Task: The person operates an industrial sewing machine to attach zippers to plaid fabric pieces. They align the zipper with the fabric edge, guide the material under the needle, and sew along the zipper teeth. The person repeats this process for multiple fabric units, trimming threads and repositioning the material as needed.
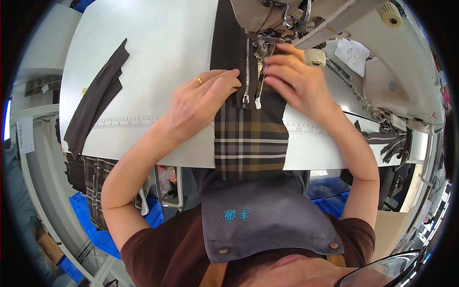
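Observation:
A long piece of fabric (pixel 251 148), plain dark at the top and plaid lower down, runs under the sewing machine (pixel 267 40) and over the table's front edge. On it lies a metal zipper (pixel 247 67), its pull at the near end. My left hand (pixel 203 98), a gold ring on one finger, is curled at the zipper's left side, thumb and fingers closed on the dark fabric. My right hand (pixel 301 79) is right of the presser foot (pixel 264 44), its bent, slightly blurred fingers against a slim metal piece (pixel 261 86) that I cannot make out clearly.
Folded dark fabric strips (pixel 95 100) lie on the white table (pixel 143 81) at the left. A printed ruler scale (pixel 129 121) crosses the tabletop. More zippers (pixel 389 141) sit at the right edge. Plaid fabric (pixel 98 179) and blue bins (pixel 91 222) are below the left side.

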The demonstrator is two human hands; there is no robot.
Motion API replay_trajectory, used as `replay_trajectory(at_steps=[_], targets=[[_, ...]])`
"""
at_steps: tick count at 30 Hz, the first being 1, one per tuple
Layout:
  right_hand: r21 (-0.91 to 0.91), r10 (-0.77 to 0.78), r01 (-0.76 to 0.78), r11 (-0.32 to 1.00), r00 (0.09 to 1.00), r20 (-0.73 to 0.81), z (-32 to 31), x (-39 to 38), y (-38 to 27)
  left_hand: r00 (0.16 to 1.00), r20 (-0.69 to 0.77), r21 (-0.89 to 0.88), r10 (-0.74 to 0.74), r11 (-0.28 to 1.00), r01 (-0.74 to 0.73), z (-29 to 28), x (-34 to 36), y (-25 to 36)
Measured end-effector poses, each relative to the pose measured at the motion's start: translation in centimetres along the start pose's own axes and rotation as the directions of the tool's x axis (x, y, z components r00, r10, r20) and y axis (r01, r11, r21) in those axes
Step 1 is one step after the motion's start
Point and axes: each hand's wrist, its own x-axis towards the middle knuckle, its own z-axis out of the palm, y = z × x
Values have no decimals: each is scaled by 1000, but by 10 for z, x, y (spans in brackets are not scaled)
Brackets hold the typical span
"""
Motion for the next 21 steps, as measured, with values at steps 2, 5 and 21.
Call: replay_trajectory(at_steps=[2,5,21], targets=[[69,-115,115,991,993,-4,-3,3,-5,998,-5,-69,-64,996,64,0,0,-1],[-20,-108,108,994,994,3,2,2,-5,985,5,-158,-170,973,169,0,-3,-1],[16,-92,91,996,991,93,-1,1,-4,990,53,-36,-129,991,131,9,17,-13]])
